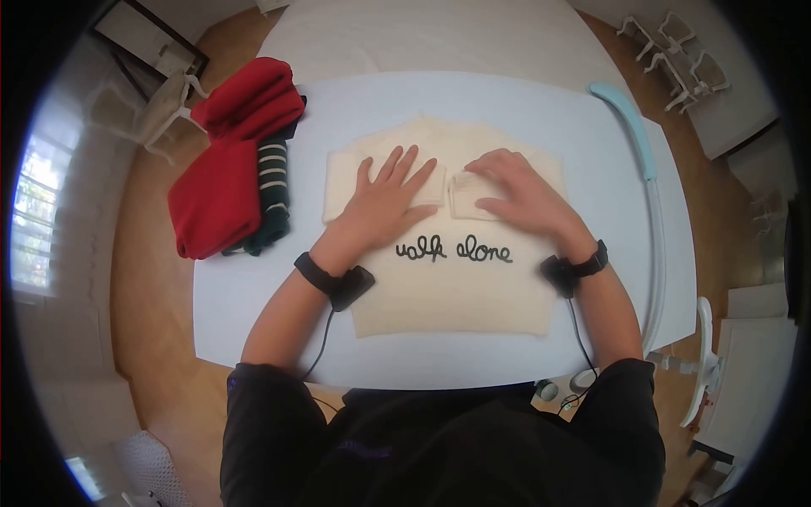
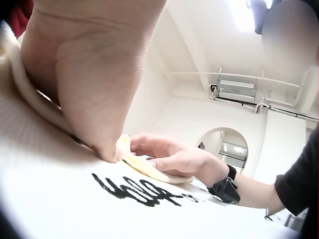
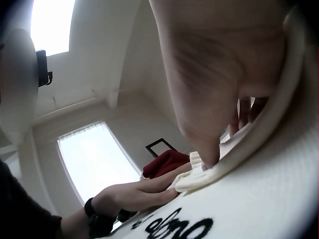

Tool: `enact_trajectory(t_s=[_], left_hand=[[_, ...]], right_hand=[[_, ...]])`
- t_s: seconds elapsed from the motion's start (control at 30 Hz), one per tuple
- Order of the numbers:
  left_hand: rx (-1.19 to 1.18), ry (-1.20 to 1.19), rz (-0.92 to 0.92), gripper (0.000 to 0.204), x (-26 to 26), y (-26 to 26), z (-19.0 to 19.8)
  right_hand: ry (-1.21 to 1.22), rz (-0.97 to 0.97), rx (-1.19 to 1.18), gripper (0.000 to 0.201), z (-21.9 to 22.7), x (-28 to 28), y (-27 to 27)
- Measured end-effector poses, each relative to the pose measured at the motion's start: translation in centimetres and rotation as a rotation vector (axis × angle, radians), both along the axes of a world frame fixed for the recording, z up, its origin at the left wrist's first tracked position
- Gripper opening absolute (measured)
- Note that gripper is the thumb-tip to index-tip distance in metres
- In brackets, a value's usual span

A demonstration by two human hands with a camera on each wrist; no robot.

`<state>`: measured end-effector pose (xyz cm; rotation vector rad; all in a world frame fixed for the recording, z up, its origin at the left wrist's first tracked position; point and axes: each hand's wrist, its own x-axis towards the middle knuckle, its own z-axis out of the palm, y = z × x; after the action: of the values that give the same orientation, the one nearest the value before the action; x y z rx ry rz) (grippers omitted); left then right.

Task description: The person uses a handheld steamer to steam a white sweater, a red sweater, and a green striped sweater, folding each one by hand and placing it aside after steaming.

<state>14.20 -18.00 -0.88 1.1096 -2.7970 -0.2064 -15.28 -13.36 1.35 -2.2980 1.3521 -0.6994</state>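
Observation:
A cream knit sweater (image 1: 448,300) lies on the table, its front marked with dark cursive lettering (image 1: 454,249). Both sleeves are folded inward over the body, so the left cuff (image 1: 428,196) and the right cuff (image 1: 463,200) sit side by side, a narrow gap between them. My left hand (image 1: 384,203) rests on the left sleeve with fingers spread. On the right sleeve, my right hand (image 1: 528,198) touches the cloth near the cuff, thumb and bent fingers apart. The right wrist view shows the thumb of the right hand (image 3: 214,114) against the cuff edge.
Folded red garments (image 1: 215,198) and a green-and-white striped one (image 1: 274,182) are stacked at the table's left side. A long light-blue curved object (image 1: 629,118) lies along the right edge. Cables run from both wrist cameras. White chairs (image 1: 676,63) stand beyond the table.

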Motion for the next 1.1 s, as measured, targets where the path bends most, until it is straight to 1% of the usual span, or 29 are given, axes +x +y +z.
enact_trajectory(t_s=[0.07, 0.1, 0.17, 0.2, 0.23, 0.3, 0.33, 0.4, 0.43, 0.5, 0.63, 0.7, 0.73, 0.8, 0.83, 0.9, 0.93, 1.0, 1.03, 1.1], left_hand=[[0.006, -0.008, -0.004, 0.076, 0.1, 0.2, 0.1], [0.004, 0.001, -0.001, 0.076, 0.1, 0.2, 0.3], [0.009, -0.003, -0.003, 0.076, 0.1, 0.3, 0.8], [0.012, 0.006, 0.006, 0.075, -0.7, 0.5, 1.4], [0.014, 0.0, -0.001, 0.075, -0.8, 0.4, 1.5], [-0.034, 0.046, -0.032, 0.074, -1.0, 0.3, 1.5], [-0.03, 0.051, -0.02, 0.074, -1.0, 0.3, 1.5], [-0.079, 0.09, -0.054, 0.072, -0.9, 0.4, 1.8], [-0.076, 0.094, -0.041, 0.072, -0.8, 0.4, 2.1], [-0.07, 0.083, -0.028, 0.073, -1.2, 0.1, 2.7], [0.003, 0.059, 0.024, 0.079, -1.8, -0.9, 3.2], [0.033, 0.125, 0.057, 0.083, -1.9, -1.0, 3.2], [0.033, 0.125, 0.058, 0.083, -1.8, -1.0, 2.7], [-0.077, 0.236, 0.007, 0.077, -1.4, -0.9, 1.5], [-0.074, 0.231, 0.006, 0.077, -1.3, -0.9, 1.6], [0.015, 0.163, -0.006, 0.061, -1.6, -0.8, 2.2], [0.017, 0.162, -0.009, 0.061, -1.7, -0.8, 2.3], [0.05, 0.146, -0.015, 0.045, -1.7, -0.7, 2.2], [0.053, 0.143, -0.017, 0.045, -1.7, -0.5, 2.1], [0.02, 0.176, -0.039, 0.035, -1.9, -0.2, 2.0]], right_hand=[[0.022, -0.099, 0.095, 0.041, 0.2, 0.3, -0.3], [0.008, -0.107, 0.1, 0.041, 0.2, 0.5, -0.5], [-0.055, -0.228, 0.227, 0.033, 0.3, 1.2, -1.0], [-0.093, -0.249, 0.175, 0.028, 0.4, 0.8, -0.8], [-0.099, -0.256, 0.177, 0.028, 0.1, 0.8, -0.9], [-0.188, -0.307, 0.132, 0.027, -1.0, 0.6, -1.2], [-0.18, -0.295, 0.137, 0.027, -0.9, 0.7, -1.3], [-0.185, -0.4, 0.108, 0.024, -0.8, 1.2, -1.4], [-0.179, -0.388, 0.112, 0.024, -0.6, 1.5, -1.5], [-0.139, -0.44, 0.129, 0.021, -0.2, 1.6, -1.5], [-0.155, -0.427, 0.078, 0.022, -0.6, 1.5, -1.5], [-0.232, -0.333, 0.04, 0.027, -0.4, 1.4, -1.1], [-0.231, -0.332, 0.04, 0.027, 0.2, 1.2, -0.9], [-0.142, -0.045, 0.15, 0.036, 1.6, 0.8, -0.2], [-0.147, -0.045, 0.153, 0.036, 1.4, 1.0, 0.0], [0.015, 0.053, 0.123, 0.044, 1.1, 0.7, 0.4], [0.014, 0.05, 0.125, 0.044, 1.1, 0.6, 0.4], [0.026, 0.051, 0.161, 0.045, 1.1, 0.5, 0.2], [0.023, 0.05, 0.163, 0.045, 0.9, 0.5, 0.1], [-0.055, -0.019, 0.175, 0.041, 0.3, 0.5, 0.0]])
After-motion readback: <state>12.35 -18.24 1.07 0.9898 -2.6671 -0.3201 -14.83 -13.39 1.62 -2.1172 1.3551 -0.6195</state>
